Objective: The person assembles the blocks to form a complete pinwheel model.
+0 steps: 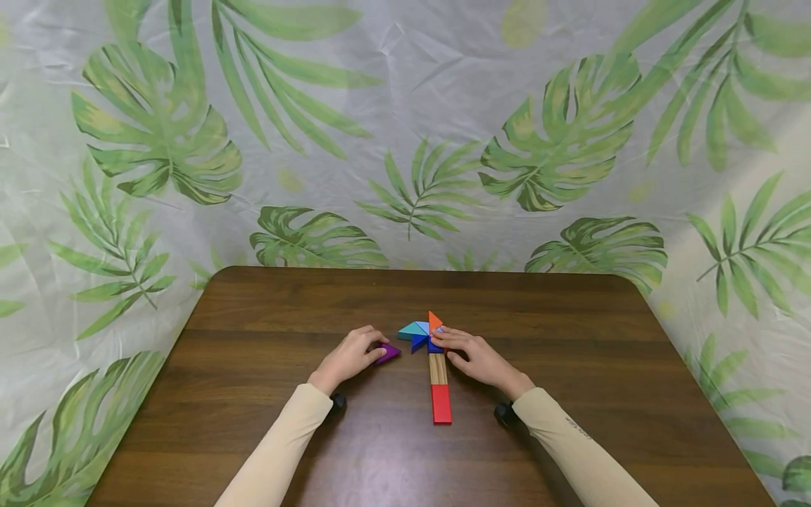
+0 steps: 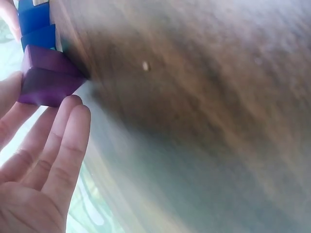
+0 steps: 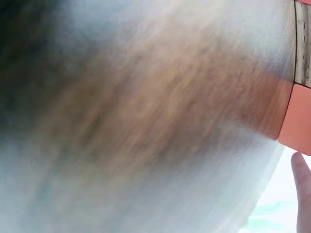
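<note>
My left hand (image 1: 350, 355) pinches a purple triangular block (image 1: 389, 353) between thumb and fingers, left of a pinwheel-like group of blocks. In the left wrist view the same purple block (image 2: 51, 82) lies close to blue blocks (image 2: 36, 17). My right hand (image 1: 478, 358) rests its extended fingers on the right part of the group, partly hiding it. Showing around those fingers are an orange triangle (image 1: 434, 322), a teal triangle (image 1: 410, 329) and a dark blue triangle (image 1: 418, 343). One fingertip sits beside an orange-red block (image 3: 297, 119) in the right wrist view.
Below the group runs a straight column: bare-wood pieces (image 1: 438, 370), then a red block (image 1: 441, 405). Everything lies on a brown wooden table (image 1: 266, 436). Behind its far edge hangs a leaf-patterned cloth (image 1: 431, 91).
</note>
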The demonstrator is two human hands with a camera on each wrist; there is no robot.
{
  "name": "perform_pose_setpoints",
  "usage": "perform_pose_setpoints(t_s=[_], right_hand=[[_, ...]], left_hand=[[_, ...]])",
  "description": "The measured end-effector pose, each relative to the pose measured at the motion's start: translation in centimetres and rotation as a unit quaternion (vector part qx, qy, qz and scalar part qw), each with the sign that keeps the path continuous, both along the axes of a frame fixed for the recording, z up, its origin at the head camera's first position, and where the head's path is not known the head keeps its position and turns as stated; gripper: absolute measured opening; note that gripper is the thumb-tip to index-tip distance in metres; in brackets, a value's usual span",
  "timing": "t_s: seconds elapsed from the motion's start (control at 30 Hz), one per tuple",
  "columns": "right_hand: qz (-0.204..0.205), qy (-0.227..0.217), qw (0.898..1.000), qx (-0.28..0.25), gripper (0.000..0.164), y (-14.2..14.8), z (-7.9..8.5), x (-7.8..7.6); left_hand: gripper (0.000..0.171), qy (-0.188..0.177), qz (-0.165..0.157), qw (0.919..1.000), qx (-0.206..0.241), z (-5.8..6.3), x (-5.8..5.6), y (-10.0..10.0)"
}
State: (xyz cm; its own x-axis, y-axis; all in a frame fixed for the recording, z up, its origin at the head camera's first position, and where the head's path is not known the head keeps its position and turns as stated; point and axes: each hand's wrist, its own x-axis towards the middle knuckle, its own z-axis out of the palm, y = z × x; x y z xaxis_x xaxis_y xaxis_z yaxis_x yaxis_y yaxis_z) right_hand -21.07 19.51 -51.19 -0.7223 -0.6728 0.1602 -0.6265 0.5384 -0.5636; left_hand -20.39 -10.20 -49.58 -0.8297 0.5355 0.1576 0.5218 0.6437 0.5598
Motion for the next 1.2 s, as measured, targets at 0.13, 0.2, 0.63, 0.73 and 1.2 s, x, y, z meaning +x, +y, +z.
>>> perform_pose_setpoints(t_s=[0.13, 0.2, 0.63, 0.73, 1.2], right_hand=[[0.0, 0.001, 1.0, -0.001, 0.039, 0.0, 0.0, 0.0], [0.002, 0.004, 1.0, -0.004, 0.039, 0.0, 0.1, 0.0], [0.002, 0.002, 1.0, -0.004, 0.04, 0.0, 0.1, 0.1], [0.001, -0.004, 1.0, -0.001, 0.04, 0.0, 0.1, 0.1], [-0.001, -0.014, 1.0, 0.005, 0.039, 0.0, 0.2, 0.0]], left_hand=[[0.016, 0.007, 0.001, 1.0, -0.005, -0.1, 0.1, 0.1], [0.016, 0.013, 0.001, 0.9999, -0.008, -0.2, 0.1, 0.1], [0.019, 0.02, 0.015, 0.9997, 0.003, -0.3, 0.2, 0.4], [0.021, 0.014, 0.013, 0.9998, 0.004, -0.3, 0.3, 0.4], [0.033, 0.008, -0.028, 0.9996, 0.006, 0.2, 1.4, -0.9]])
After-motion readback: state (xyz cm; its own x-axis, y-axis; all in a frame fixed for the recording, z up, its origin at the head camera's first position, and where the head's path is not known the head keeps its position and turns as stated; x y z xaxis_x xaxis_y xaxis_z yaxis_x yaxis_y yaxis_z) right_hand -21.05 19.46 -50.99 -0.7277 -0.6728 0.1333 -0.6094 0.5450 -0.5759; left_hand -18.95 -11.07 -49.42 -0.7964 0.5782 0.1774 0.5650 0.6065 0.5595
